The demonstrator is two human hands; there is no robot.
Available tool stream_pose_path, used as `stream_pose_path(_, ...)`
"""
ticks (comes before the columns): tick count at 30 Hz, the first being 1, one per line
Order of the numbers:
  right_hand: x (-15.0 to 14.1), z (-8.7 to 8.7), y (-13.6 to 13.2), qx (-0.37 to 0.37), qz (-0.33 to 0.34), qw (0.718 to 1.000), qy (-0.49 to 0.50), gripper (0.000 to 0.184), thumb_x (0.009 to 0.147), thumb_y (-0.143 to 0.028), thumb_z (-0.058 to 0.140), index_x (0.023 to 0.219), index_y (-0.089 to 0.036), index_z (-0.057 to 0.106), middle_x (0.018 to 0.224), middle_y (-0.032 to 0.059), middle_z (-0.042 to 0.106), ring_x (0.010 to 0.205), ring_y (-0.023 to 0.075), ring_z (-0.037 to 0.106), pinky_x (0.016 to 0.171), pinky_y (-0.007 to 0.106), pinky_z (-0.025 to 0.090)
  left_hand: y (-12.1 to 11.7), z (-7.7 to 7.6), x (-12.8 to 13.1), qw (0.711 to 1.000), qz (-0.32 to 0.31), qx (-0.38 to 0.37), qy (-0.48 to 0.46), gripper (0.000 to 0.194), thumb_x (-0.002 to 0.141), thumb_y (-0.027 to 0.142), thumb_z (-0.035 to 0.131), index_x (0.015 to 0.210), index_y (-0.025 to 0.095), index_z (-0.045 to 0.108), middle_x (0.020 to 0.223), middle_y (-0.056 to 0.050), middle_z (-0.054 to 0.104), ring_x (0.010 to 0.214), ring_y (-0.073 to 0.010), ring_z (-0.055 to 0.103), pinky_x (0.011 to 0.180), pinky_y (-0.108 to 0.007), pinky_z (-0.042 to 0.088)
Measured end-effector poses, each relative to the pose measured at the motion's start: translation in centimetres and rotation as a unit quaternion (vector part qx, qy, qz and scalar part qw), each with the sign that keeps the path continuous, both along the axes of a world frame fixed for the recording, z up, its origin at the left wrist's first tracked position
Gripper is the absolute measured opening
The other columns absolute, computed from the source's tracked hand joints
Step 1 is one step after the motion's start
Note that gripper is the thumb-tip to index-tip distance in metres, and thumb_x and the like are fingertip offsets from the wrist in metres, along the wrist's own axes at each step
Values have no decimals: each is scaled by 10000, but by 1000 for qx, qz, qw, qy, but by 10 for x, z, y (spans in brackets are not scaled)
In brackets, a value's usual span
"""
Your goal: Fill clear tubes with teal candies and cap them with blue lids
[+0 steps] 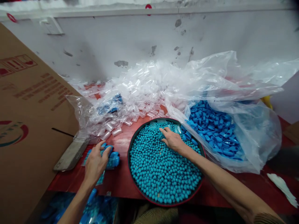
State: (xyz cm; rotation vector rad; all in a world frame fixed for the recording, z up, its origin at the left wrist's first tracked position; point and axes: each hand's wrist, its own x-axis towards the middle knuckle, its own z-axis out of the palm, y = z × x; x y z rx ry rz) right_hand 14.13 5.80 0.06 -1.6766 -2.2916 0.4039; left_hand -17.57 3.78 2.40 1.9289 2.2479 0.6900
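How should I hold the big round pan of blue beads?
The round, red-edged pan lies flat, holding many small blue beads, so probably take opposite sides of its raised rim, coming from the near side; a translucent plastic bag crowds its far right.

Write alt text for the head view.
A person's right hand is over a round tray of turquoise beads; the left hand is at blue plastic pieces on a red table. Nearby lie clear plastic tubes and a bag of blue parts.
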Motion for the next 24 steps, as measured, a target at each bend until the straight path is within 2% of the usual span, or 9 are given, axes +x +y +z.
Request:
stream_pose_path(3, 2, -7, 13, -22, 22, 1000, -3, 290, 736, -203, 552, 1022, -198, 506, 956, 64, 527, 815, 201, 553, 666, 291, 436, 3, -2, 10, 991, -2, 103, 83, 423, 779, 389, 416, 1124, 147, 448, 996, -134, 530, 952, -294, 473, 809, -444, 373)
stream_pose_path(6, 5, -9, 9, -14, 13, 1000, 8, 231, 764, -222, 521, 990, -181, 490, 935, 53, 536, 852, 178, 538, 719, 282, 423, 2, -7, 54, 987, -113, 109, -22, 361, 795, 354, 396, 1081, 153, 486, 991, -106, 550, 903, -235, 510, 813, -386, 396)
stream_pose_path(10, 2, -13, -7, -41, -57, 973, 220, 222, 797, -276, 463, 993, -179, 425, 865, 21, 536, 674, 119, 560, 611, 243, 451, 3, -16, 130, 941, -231, -61, -238, 447, 757, 342, 457, 1165, 161, 420, 1014, -96, 549, 834, -190, 546, 729, -322, 440)
stream_pose_path(13, -2, -16, -23, -143, -94, 896, 409, 251, 806, -310, 407, 1024, -190, 377, 742, -21, 512, 436, 85, 500, 391, 204, 401, 5, -20, 168, 867, -295, -192, -353, 390, 733, 328, 473, 1068, 127, 483, 886, -83, 581, 762, -181, 550, 650, -291, 444)
stream_pose_path(15, 1, -14, -33, -170, -81, 885, 427, 221, 809, -310, 393, 989, -183, 414, 696, -29, 511, 444, 89, 501, 385, 196, 391, 4, -23, 179, 803, -315, -276, -425, 313, 735, 337, 456, 947, 114, 511, 706, -36, 566, 588, -142, 527, 533, -258, 426)
stream_pose_path(17, 11, -7, -41, -138, -42, 922, 359, 164, 812, -301, 410, 872, -173, 493, 688, -20, 536, 542, 100, 528, 490, 207, 420, 1, -25, 180, 753, -319, -333, -469, 284, 726, 354, 469, 882, 118, 496, 615, 3, 525, 482, -108, 482, 460, -228, 392)
stream_pose_path(20, 34, 8, -46, -65, -1, 986, 154, 194, 820, -298, 435, 724, -171, 544, 693, -4, 570, 671, 120, 543, 632, 224, 406, -3, -29, 174, 745, -303, -358, -474, 280, 721, 389, 492, 822, 127, 490, 622, 9, 508, 491, -93, 475, 423, -188, 350)
stream_pose_path(22, 48, 15, -44, -26, -43, 999, 4, 190, 833, -291, 419, 767, -174, 552, 755, 22, 584, 705, 137, 554, 632, 231, 394, -4, -30, 169, 761, -275, -348, -473, 290, 730, 413, 488, 787, 128, 497, 633, 9, 497, 502, -81, 460, 396, -163, 307)
stream_pose_path(24, 58, 15, -39, -6, -119, 983, -140, 168, 839, -249, 399, 855, -162, 542, 843, 70, 582, 714, 160, 569, 596, 241, 391, -4, -31, 166, 753, -258, -352, -493, 304, 733, 426, 491, 793, 128, 505, 631, 9, 501, 493, -69, 444, 385, -153, 279)
